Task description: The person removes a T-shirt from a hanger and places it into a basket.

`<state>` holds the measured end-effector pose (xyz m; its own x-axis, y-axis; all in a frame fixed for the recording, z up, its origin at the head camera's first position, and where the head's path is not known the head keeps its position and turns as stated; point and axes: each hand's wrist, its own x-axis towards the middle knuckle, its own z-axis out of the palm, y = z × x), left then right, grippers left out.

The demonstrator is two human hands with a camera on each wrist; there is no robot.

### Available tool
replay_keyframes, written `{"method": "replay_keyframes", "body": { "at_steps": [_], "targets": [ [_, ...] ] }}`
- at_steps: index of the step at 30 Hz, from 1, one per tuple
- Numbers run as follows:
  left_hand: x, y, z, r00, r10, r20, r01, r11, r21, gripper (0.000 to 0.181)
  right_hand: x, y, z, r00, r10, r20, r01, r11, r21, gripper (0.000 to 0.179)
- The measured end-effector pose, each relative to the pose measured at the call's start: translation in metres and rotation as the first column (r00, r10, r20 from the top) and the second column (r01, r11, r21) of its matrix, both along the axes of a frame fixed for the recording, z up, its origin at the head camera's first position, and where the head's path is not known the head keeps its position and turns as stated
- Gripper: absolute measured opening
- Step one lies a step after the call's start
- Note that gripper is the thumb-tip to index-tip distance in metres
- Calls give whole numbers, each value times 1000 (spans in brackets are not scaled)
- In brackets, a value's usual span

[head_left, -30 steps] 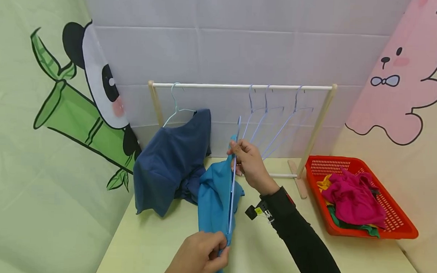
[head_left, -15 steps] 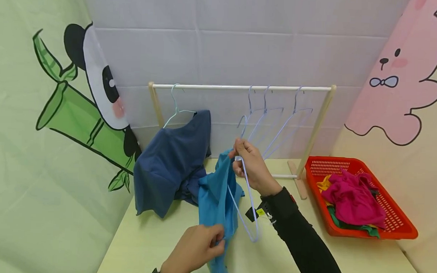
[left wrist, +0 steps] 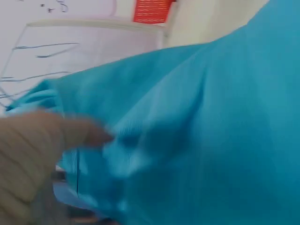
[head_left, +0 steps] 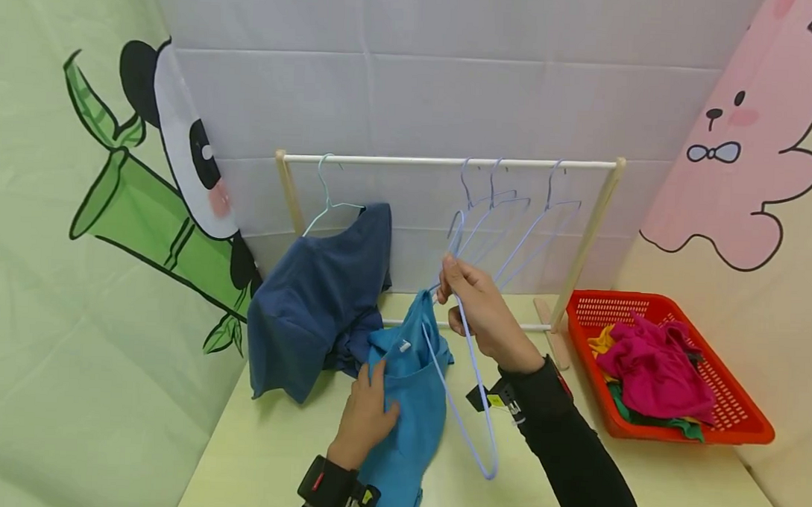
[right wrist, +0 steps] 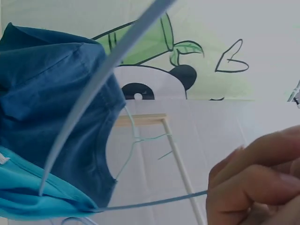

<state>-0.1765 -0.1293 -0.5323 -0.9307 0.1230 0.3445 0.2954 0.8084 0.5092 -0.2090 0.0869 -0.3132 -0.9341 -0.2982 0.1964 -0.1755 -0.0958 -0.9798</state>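
Observation:
My right hand (head_left: 478, 304) pinches a lavender wire hanger (head_left: 473, 353) just below its hook. The hanger's far arm runs into the neck of a bright blue shirt (head_left: 410, 410), and its near arm hangs outside the cloth. A small white label (head_left: 404, 346) shows at the collar. My left hand (head_left: 365, 416) lies against the shirt's left side with fingers extended and thumb spread. In the left wrist view the blue cloth (left wrist: 187, 126) fills most of the picture, beside a blurred thumb or finger. The right wrist view shows the hanger wire (right wrist: 89, 98) crossing close to the camera.
A rack with a white rail (head_left: 409, 161) stands behind. On its left hangs a navy garment (head_left: 324, 303) on a mint hanger (head_left: 327, 202); several lavender hangers (head_left: 549, 206) hang at right. A red basket (head_left: 743, 403) at right holds pink (head_left: 660, 367), yellow and green clothes.
The near arm of the hanger has come out of the shirt and swung right. My left hand has let go of the shirt's edge, moved up and laid its fingers on the cloth.

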Motion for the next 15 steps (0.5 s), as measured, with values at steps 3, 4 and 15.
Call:
{"method": "replay_keyframes", "body": {
  "at_steps": [3,4,15],
  "targets": [
    [-5,2,-19,986,-108,129,115,992,-51,104,9,4,7,999,37,-1,-37,999,10,44],
    [-5,2,-24,976,-143,164,155,986,-62,111,12,6,10,999,51,-1,-51,999,15,44],
    [4,9,-46,927,-213,308,276,944,-179,89,20,17,35,992,112,-56,-115,993,-38,39]
  ]
}}
